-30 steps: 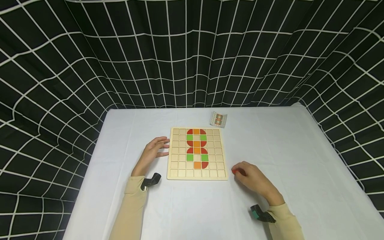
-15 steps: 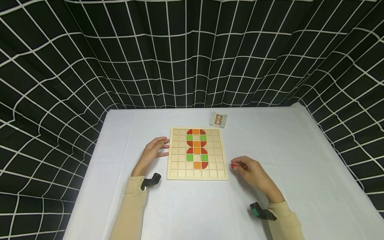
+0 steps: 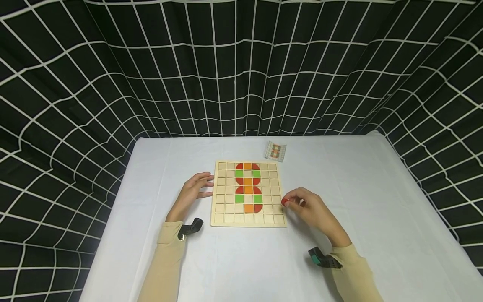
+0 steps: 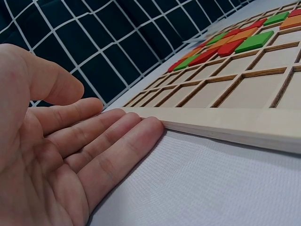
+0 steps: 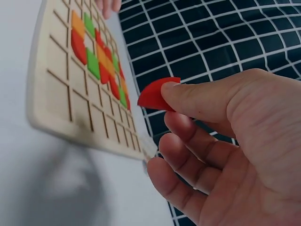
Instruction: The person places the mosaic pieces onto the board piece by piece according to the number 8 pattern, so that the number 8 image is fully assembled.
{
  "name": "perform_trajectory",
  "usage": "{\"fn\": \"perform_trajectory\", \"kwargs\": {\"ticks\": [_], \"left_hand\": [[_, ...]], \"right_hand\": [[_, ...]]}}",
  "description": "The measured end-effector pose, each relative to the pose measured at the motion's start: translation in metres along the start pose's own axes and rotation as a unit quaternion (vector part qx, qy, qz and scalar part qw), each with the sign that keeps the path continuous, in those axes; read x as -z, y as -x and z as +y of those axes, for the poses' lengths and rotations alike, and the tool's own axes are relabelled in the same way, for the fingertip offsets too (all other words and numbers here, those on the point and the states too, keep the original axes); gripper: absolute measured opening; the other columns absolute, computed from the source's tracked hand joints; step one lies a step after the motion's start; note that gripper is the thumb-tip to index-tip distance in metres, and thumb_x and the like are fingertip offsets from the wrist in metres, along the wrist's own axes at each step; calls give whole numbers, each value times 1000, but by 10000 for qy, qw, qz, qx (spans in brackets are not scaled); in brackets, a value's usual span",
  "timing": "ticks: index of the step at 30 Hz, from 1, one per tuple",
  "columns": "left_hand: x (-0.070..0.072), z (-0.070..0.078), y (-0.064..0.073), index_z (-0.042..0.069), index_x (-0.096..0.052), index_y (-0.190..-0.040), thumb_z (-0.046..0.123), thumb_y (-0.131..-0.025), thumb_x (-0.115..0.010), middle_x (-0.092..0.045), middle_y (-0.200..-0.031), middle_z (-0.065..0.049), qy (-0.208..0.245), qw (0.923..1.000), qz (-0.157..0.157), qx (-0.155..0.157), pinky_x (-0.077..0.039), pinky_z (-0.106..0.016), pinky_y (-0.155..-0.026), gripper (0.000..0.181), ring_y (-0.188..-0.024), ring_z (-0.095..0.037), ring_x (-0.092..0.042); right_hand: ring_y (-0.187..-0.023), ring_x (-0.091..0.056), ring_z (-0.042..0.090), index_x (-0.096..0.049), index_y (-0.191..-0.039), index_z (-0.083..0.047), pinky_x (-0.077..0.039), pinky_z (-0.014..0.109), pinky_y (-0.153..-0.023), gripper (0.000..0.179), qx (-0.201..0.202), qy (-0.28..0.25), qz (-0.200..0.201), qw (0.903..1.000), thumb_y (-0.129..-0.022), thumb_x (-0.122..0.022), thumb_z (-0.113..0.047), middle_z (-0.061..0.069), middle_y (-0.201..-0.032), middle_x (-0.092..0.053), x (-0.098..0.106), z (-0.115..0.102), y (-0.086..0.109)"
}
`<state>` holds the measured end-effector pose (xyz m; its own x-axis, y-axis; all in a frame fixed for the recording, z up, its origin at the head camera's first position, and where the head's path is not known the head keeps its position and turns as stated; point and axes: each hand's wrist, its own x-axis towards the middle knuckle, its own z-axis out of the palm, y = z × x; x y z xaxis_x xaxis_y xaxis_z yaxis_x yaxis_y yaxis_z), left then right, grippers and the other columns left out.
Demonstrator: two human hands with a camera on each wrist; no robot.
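A square wooden grid board (image 3: pixel 227 218) lies on the white table. Red quarter-round, orange square and green square tiles sit in its middle columns. My right hand (image 3: pixel 311 209) pinches a red quarter-round tile (image 5: pixel 157 95) between thumb and fingers, just over the board's right edge. In the right wrist view the tile's rounded side faces up and left. My left hand (image 3: pixel 187 196) rests at the board's left edge, its fingers extended; the fingertips (image 4: pixel 153 123) touch the rim in the left wrist view.
A small curled paper card (image 3: pixel 275 151) with a similar coloured grid pattern lies behind the board. Dark curtains (image 3: pixel 226 67) with white grid lines surround the back and sides of the table (image 3: pixel 241 260). Each wrist wears a black camera.
My right hand has moved left and away from me, from beside the board to its right edge, carrying the red tile. My left hand has stayed in place.
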<state>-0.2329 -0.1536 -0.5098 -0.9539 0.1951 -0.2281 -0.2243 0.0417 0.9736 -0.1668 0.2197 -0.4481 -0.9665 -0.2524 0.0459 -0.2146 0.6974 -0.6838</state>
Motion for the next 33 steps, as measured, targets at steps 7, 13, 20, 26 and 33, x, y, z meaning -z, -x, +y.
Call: {"fn": "perform_trajectory", "kwargs": {"ticks": [7, 13, 20, 26, 33], "left_hand": [[0, 0, 0, 4, -48, -144, 19, -108, -44, -53, -148, -15, 23, 10000, 4, 24, -63, -33, -96, 39, -130, -32, -57], [0, 0, -1, 4, -47, -145, 19, -108, -44, -53, -149, -15, 3, 10000, 0, 23, -63, -33, -96, 40, -129, -32, -57], [0, 0, -1, 6, -48, -145, 21, -108, -44, -53, -149, -13, -75, 10000, -4, 5, -63, -33, -96, 40, -129, -30, -57], [1, 0, -1, 6, -48, -145, 23, -108, -44, -53, -149, -13, -67, 10000, -17, -28, -63, -34, -96, 40, -130, -31, -56], [2, -2, -2, 6, -48, -145, 22, -108, -44, -53, -149, -14, -87, 9999, -35, -41, -63, -34, -96, 40, -130, -32, -56]], "right_hand": [[-82, -55, 13, -73, -101, -16, -50, 20, -69, 11, 118, -123, -79, 9998, -93, -72, -9, -5, -96, -72, 2, -12, -12], [-83, -55, 13, -74, -100, -15, -52, 21, -71, 12, 270, -75, -101, 9996, -92, -72, -7, -4, -94, -70, 1, -21, -21], [-85, -58, 14, -73, -103, -12, -54, 25, -75, 11, 344, -325, -252, 9986, -93, -73, -9, -3, -96, -73, -1, -33, -31], [-85, -57, 15, -72, -100, -13, -53, 27, -76, 8, 370, -431, -372, 9977, -92, -74, -12, -5, -89, -70, -6, -42, -39], [-87, -56, 16, -72, -102, -8, -53, 26, -76, 9, 463, -561, -501, 9961, -94, -71, -11, -2, -94, -69, -15, -44, -45]]}}
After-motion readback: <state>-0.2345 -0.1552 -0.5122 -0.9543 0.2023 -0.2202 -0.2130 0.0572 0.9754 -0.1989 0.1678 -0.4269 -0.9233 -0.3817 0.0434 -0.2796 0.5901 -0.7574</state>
